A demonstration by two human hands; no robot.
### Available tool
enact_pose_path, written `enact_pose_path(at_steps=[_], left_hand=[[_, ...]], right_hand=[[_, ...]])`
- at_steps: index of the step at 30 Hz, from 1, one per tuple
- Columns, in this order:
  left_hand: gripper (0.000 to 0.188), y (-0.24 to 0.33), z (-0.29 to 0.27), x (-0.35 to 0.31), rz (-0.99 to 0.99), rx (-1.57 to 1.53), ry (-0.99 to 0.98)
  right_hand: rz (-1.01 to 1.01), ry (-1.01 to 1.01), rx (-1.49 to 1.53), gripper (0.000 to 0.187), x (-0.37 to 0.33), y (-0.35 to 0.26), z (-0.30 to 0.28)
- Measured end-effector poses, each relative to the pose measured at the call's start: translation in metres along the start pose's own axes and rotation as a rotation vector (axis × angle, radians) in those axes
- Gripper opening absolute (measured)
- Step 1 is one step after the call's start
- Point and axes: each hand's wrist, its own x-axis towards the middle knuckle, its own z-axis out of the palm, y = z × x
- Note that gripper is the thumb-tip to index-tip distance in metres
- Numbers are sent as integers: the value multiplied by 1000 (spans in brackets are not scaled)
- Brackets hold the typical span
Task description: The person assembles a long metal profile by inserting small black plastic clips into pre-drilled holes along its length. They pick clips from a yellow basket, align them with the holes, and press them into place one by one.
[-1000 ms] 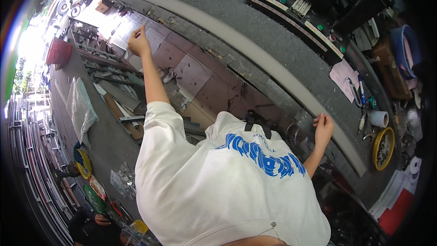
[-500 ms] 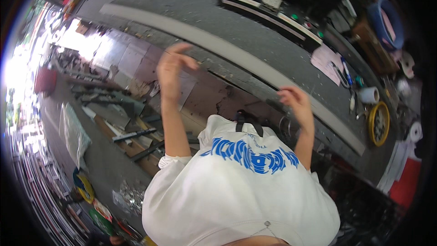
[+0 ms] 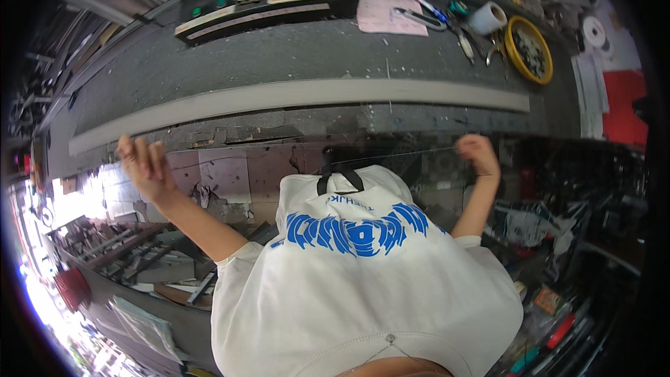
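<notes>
A long pale grey bar (image 3: 300, 96) lies lengthwise along the near side of the dark workbench. Fingers curled closed, my left hand (image 3: 146, 167) is by the bar's left end, just off the bench's near edge. My right hand (image 3: 479, 156) is closed in a pinch, a little in front of the bar's right part. A very thin, faint thread (image 3: 412, 153) appears to stretch between the two hands in front of my shirt. The exact grip at its ends is too small to see.
At the bench's back stands a black control box (image 3: 269, 8) with green and red buttons. To its right lie a pink paper (image 3: 377, 10), pens and hand tools, a white roll (image 3: 488, 18) and a yellow-rimmed basket (image 3: 547, 63). Metal offcuts (image 3: 164, 269) are heaped lower left.
The view has turned to the right, so the bar now runs nearly level. My hands have spread wider apart, the left moving outward to the left. The left fingers have curled in.
</notes>
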Motion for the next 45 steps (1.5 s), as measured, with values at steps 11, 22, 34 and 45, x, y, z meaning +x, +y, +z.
enact_pose_path(at_steps=[11, 22, 34, 45], left_hand=[[24, 61, -57, 62, 109, -16, 19], [26, -183, 199, -93, -1005, -110, -469], [18, -7, 5, 63, -109, -390, 19], [23, -199, 193, -69, -800, 16, -105]], right_hand=[[-593, 1069, 1366, 14, -101, 47, -125], [-48, -421, 598, 54, 18, -35, 187], [-402, 1025, 1765, 17, -80, 111, -97], [-91, -182, 968, 47, 5, -7, 132]])
